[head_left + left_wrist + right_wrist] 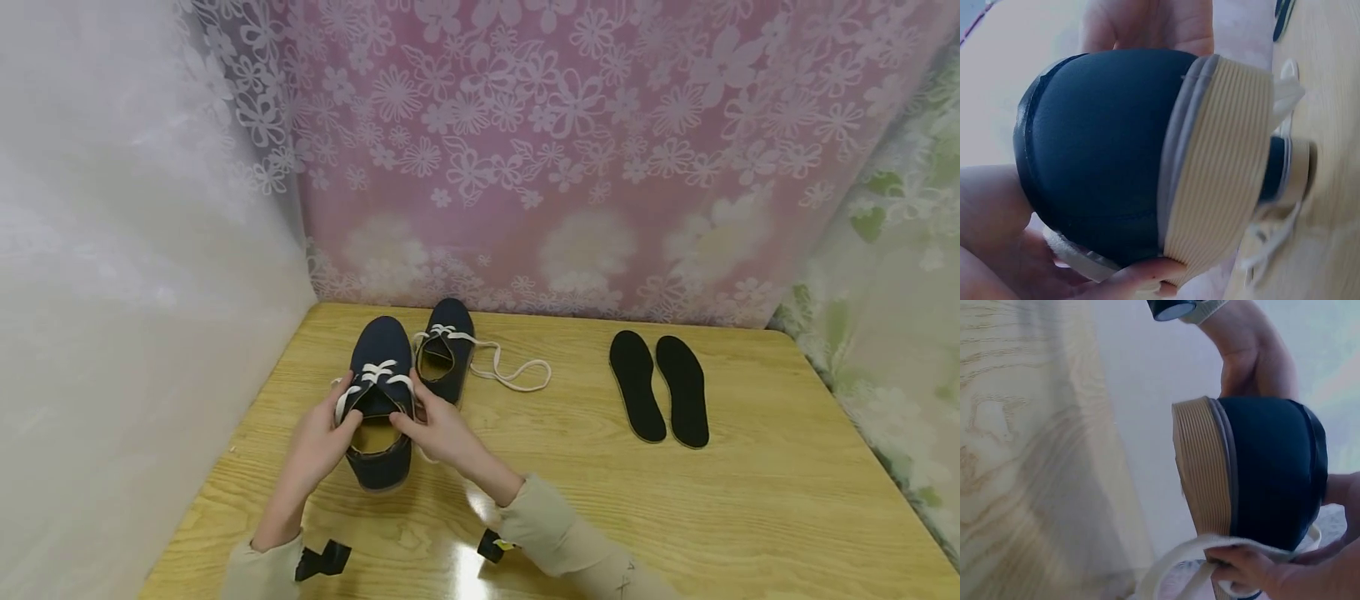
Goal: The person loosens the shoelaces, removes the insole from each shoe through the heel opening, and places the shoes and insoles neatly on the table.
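Note:
A dark blue lace-up shoe (382,346) with white laces is held between both hands, toe pointing away and heel nearer the body. My left hand (318,442) grips its left side, thumb at the rim of the opening. On the opposite side my right hand (442,429) grips it the same way, thumb over the collar. The left wrist view shows the heel (1104,150) and the ribbed cream sole (1219,169), raised off the table. A loose white lace (1179,553) loops by the right fingers in the right wrist view.
A matching shoe (452,317) stands just behind on the right, its long lace (525,386) trailing across the wooden table (555,492). Two black insoles, a left one (637,387) and a right one (684,392), lie side by side farther right. A flowered pink curtain (525,167) hangs behind.

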### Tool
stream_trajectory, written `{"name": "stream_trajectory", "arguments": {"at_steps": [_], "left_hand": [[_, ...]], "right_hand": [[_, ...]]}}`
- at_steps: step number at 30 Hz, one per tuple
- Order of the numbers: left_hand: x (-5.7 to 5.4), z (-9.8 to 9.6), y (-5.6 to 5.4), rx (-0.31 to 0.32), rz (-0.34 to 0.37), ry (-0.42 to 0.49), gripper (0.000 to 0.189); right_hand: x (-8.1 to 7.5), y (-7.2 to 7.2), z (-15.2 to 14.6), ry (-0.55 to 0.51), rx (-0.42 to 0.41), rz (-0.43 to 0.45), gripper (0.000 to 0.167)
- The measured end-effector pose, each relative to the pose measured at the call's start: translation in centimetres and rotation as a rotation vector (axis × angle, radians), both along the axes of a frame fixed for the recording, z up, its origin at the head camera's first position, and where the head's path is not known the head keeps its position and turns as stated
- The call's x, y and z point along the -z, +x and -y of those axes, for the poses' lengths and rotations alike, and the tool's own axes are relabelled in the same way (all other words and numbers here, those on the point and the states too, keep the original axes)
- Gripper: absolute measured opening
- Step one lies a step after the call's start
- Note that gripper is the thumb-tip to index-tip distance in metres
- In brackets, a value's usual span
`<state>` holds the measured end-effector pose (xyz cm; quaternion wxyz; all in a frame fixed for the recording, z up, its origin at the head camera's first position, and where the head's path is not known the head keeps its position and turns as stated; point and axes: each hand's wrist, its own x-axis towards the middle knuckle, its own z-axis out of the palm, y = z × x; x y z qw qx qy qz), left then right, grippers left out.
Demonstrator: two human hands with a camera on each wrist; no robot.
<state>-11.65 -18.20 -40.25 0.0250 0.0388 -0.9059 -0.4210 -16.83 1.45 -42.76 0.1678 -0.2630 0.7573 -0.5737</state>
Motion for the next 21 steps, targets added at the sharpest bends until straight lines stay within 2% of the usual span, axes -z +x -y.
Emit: {"name": "stream_trajectory", "arguments": {"at_steps": [5,7,11,16,21], "left_hand": [[1.0,1.3,0.5,-0.035,0.062,-0.035,0.062],[1.6,1.7,0.7,-0.039,0.085,-0.069,0.061],[3.2,2.4,0.7,-0.050,0.133,-0.068,0.062],[4.9,2.9,0.2,-0.080,0.172,-0.015,0.063],[6.0,3.5,-0.9,-0.095,0.163,-0.004,0.063]], "right_hand": [[1.8,-0.9,1.6,-0.058,-0.090,0.115,0.064],[2.7,-1.3,2.2,-0.039,-0.109,0.118,0.055],[4.2,-1.8,3.2,0.017,-0.129,0.095,0.039],[5.3,-2.4,4.0,0.045,-0.132,0.086,0.042],[5.9,-3.6,4.9,0.108,-0.077,0.084,0.052]]}}
